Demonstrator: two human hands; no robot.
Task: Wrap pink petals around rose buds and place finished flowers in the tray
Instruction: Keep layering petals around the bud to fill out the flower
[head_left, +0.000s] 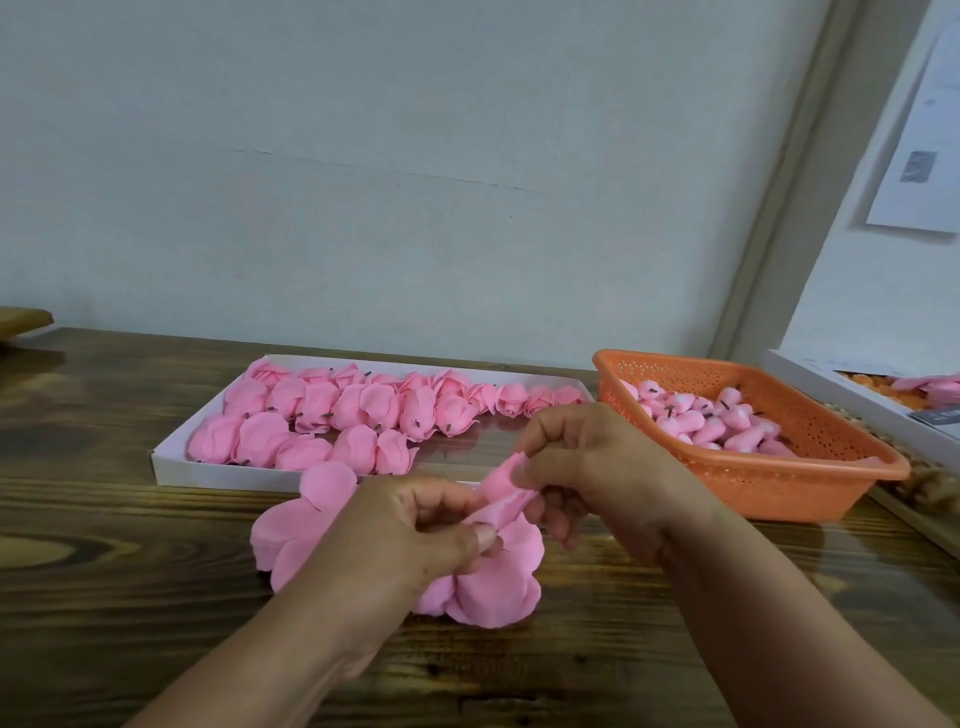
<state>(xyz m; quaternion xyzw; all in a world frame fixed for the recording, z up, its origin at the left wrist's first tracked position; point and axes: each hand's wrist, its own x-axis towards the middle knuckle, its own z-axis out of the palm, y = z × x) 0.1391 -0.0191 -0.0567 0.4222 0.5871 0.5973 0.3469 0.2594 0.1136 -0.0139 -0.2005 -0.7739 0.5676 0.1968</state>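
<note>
I am partway through wrapping 1 flower. My left hand (415, 525) pinches the petals (498, 577) near their middle, thumb on top, so its grip is narrow and closed on the pink sheet. My right hand (592, 478) pinches a raised petal tip (506, 475) between thumb and fingers, also a tight grip, just above the left. Whether a rose bud already sits inside the fold I cannot tell; my fingers hide the centre.

The rest of the petal sheet fans out on the wooden surface (130, 571) under and to the left of my left hand. The white tray (171, 467) lies behind my hands, partly filled with finished flowers (332, 410) in rough rows. The orange basket (779, 483) to the right holds the bare buds (711, 415).

To do this step well, I judge that the left pinch should stay firm at the base, so the layers do not slip, while the right hand draws the petal snugly round the centre without stretching it. The material looks thin and soft, so a hard tug could tear or crease it. Each petal should overlap the one beside it evenly, and the base should be held closed until the flower reaches the open part of the tray at its right end.
</note>
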